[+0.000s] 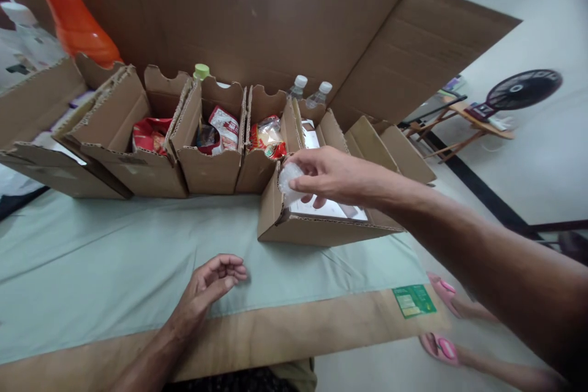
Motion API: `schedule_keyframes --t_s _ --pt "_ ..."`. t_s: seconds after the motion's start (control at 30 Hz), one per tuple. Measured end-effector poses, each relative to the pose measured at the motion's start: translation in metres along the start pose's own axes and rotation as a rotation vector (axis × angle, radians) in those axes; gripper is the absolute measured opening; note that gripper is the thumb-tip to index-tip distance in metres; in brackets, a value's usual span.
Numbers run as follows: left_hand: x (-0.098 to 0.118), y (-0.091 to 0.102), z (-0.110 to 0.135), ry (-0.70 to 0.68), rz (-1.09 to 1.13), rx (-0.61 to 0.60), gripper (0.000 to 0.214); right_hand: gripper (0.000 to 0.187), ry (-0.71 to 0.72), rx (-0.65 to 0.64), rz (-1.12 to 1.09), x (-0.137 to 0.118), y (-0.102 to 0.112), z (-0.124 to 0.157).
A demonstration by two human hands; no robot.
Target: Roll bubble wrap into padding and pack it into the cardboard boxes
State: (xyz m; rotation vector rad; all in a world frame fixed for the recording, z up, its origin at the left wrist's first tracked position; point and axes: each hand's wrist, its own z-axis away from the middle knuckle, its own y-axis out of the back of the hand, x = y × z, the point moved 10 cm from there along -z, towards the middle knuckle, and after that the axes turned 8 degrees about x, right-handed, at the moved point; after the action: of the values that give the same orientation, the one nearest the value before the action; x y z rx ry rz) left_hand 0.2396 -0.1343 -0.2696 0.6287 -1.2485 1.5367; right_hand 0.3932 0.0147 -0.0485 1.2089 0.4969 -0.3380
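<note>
My right hand [321, 176] reaches in from the right, its thumb and fingers closed on a translucent whitish piece of plastic [290, 182] whose exact kind I cannot make out. It is at the left end of a cardboard box [298, 231] that stands in front of the row. Inside that box lie flat white packages [312, 207], partly covered by the hand. My left hand [219, 278] hovers or rests over the pale green cloth [138, 245], fingers loosely curled and thumb apart, with nothing visible in it.
Cardboard boxes hold a red packet [151, 135], a red-and-white packet [225, 128] and a clear-and-red food packet [270, 136]. Behind stand an orange bottle [80, 21] and clear bottles. A tall cardboard sheet [206, 12] backs the row. A fan [523, 89] and a person's slippered feet [443, 349] are right.
</note>
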Motion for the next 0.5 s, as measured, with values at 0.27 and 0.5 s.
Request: schedule_keyframes --t_s 0.27,0.5 --pt "-0.001 -0.001 0.000 0.003 -0.020 -0.003 0.042 0.009 0.033 0.079 -0.381 0.006 0.009 -0.001" --pt "-0.003 -0.002 0.001 0.025 -0.021 0.004 0.040 0.020 -0.107 0.057 -0.352 0.022 -0.011 0.004"
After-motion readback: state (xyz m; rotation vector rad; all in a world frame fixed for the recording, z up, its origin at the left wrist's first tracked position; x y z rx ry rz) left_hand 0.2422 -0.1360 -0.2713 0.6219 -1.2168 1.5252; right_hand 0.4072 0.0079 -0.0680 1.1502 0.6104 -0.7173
